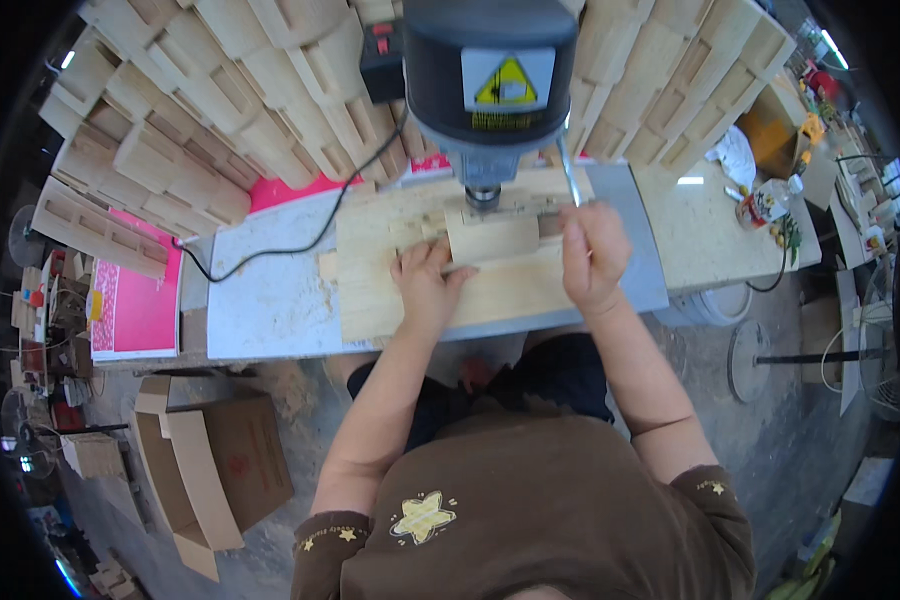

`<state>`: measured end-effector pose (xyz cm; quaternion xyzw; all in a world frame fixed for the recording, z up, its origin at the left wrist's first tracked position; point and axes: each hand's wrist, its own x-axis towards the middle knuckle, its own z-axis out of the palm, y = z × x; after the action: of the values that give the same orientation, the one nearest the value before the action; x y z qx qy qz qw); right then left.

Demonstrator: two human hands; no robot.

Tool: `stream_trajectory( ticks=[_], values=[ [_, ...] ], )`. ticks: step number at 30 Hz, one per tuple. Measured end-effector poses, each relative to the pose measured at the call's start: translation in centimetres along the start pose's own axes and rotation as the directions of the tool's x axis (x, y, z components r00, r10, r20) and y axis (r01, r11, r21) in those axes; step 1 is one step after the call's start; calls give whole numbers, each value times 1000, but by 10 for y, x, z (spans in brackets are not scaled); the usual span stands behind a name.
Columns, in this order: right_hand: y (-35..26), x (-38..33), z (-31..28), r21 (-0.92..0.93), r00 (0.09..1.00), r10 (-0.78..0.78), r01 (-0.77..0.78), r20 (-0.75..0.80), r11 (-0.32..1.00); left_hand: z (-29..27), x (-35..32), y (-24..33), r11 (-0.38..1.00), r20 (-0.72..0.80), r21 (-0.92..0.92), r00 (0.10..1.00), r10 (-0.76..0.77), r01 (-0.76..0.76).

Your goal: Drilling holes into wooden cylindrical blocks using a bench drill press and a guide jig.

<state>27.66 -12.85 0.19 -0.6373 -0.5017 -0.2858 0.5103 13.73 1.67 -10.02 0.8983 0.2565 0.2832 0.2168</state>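
A drill press with a dark head (490, 60) stands in front of me, its chuck (482, 198) just above a pale wooden block (492, 240). The block sits on a flat wooden board (370, 300) among small wooden pieces. My left hand (425, 285) is at the block's left end, fingers bent and thumb along its near edge, gripping it there. Parts of those fingertips are hard to make out. Over on the right, my right hand (595, 258) is closed round the drill press's metal lever (568, 165). Any drill bit under the chuck is too small to tell.
Stacked wooden pieces with cut recesses (200, 90) rise behind the table on both sides. A black cable (315, 240) crosses the white tabletop. At right stands a plastic bottle (770, 200). An opened cardboard box (210, 460) sits on the floor at left.
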Motion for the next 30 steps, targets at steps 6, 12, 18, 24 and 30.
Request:
stream_trajectory(
  ticks=[6,12,18,24,30],
  values=[
    [9,-10,14,48,997,-46,48,-55,998,1,0,0,999,-60,-11,998,35,-36],
    [-16,47,-16,17,994,-83,84,-70,996,3,-1,0,998,-112,-27,992,50,-53],
    [-1,152,-2,-114,963,269,-263,35,958,0,4,-1,993,55,-95,996,-70,75],
    [37,148,13,181,922,356,-380,154,907,2,9,1,962,58,-247,993,-107,118],
    [44,30,-10,-170,696,312,-267,647,949,6,11,-1,966,-18,-256,999,-49,43]
  ],
)
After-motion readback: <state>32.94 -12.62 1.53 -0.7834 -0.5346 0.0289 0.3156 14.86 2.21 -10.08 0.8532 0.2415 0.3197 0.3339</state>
